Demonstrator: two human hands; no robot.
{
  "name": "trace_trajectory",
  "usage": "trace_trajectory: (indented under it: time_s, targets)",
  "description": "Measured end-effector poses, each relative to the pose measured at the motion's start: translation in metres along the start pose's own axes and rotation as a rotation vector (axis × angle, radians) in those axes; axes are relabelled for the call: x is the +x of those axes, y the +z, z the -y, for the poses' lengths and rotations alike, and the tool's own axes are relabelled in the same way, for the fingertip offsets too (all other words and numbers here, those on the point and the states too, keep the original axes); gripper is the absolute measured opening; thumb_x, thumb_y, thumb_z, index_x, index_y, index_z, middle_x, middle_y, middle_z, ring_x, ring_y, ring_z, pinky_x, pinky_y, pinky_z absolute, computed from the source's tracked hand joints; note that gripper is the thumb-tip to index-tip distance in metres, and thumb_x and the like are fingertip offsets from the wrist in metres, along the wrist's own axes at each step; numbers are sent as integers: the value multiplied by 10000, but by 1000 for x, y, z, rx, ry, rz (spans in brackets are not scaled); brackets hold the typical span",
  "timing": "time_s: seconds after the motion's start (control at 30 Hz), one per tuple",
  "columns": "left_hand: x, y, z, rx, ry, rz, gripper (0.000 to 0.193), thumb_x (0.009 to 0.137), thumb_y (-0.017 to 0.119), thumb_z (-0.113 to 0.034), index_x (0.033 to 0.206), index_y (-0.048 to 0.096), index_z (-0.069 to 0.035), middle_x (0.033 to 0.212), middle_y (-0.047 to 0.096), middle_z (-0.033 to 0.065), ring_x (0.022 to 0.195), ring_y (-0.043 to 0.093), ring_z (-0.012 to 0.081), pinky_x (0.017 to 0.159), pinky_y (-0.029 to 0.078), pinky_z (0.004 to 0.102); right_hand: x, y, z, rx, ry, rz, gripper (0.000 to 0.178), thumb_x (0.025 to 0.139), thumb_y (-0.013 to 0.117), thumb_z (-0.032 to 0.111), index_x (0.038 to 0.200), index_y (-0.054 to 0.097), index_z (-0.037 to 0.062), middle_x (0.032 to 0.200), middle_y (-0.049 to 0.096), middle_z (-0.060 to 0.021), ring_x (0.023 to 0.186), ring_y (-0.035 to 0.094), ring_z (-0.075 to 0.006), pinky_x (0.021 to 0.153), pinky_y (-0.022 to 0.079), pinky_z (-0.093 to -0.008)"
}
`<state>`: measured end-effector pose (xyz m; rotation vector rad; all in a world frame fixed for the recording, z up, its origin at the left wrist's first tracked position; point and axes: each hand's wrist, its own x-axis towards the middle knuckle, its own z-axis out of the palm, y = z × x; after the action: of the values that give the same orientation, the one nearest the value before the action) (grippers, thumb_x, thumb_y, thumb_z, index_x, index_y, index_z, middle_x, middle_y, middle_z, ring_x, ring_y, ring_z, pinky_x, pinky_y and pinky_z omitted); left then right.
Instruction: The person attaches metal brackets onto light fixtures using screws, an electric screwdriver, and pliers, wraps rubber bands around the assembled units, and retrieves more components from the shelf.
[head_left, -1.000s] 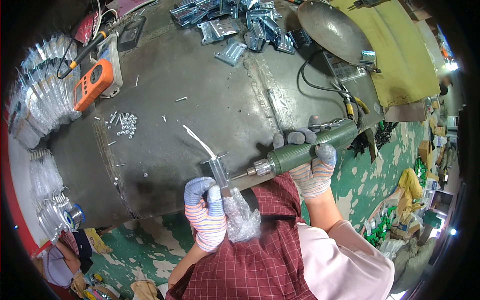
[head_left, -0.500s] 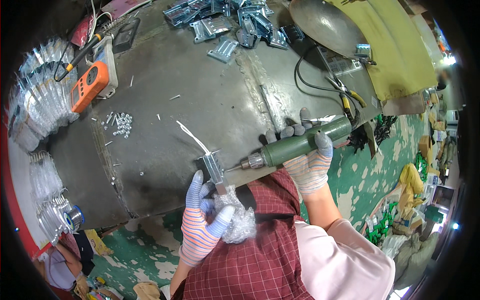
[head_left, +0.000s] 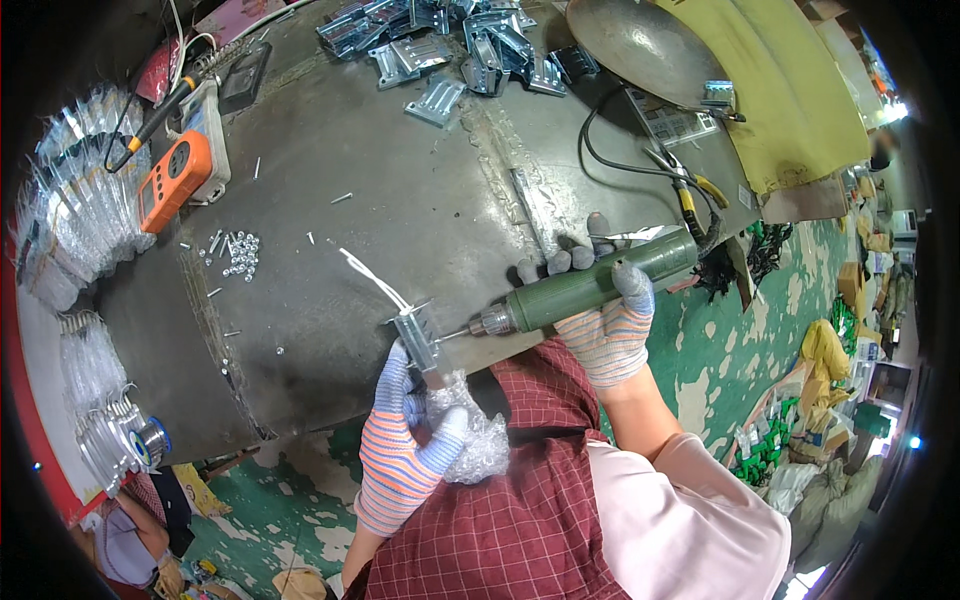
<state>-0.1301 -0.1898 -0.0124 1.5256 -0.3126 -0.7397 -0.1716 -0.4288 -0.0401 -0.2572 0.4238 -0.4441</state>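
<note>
Loose screws: scattered on the metal table (head_left: 300,200), ahead of the left hand and off to its left; the main cluster (head_left: 238,256) is well apart from it.
White wires: a pair (head_left: 372,276) rising from the bracket's far end, ahead of the left hand and leaning left.
Left hand: the striped-gloved left hand (head_left: 408,452) is curled round the bubble wrap (head_left: 478,445), thumb across the near side; I can't see all its fingers.
Metal bracket: just beyond the left hand's fingertips, this bracket (head_left: 416,340) points away from the wearer, tilted left; the left hand is much the nearer.
Bit: the thin bit (head_left: 455,334) meets the bracket's right flank crosswise; from here I can't tell if the tip touches.
Green power tool: the tool (head_left: 605,285) slants from far right down toward the bracket.
Right hand: the right hand (head_left: 612,335) is wrapped firmly round that green body.
</note>
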Motion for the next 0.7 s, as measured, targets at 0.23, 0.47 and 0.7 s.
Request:
trace_trajectory:
  time_s: [0.23, 0.47, 0.7]
  targets:
    - [-5, -4, 2, 31, -2, -27, 769, 817, 522, 100, 1502, 202, -41, 1440, 395, 173, 1284, 451, 231, 1052, 383, 333, -4, 9, -1, -20, 24, 30, 546, 760, 719, 180, 1274, 540, 131, 1002, 672, -60, 995, 633, -260, 1104, 324, -617]
    - [-1, 4, -59, 706, 608, -293, 482, 813, 753, -69, 1213, 505, 35, 1101, 621, 184, 793, 678, 214, 721, 558, 299, -16, 76, 19, 74, -67, 256, 504, 810, 714, 237, 1264, 542, 103, 1006, 682, -15, 1070, 574, -204, 1139, 198, -650]
    - [22, -30, 36, 608, 767, -77, 225, 914, 589, -98, 1130, 543, -51, 1219, 594, 246, 1062, 615, 451, 904, 514, 500, -7, 27, 13, 145, 96, -28, 430, 786, 667, 167, 1201, 568, 113, 943, 636, -35, 1043, 580, -261, 1065, 366, -604]
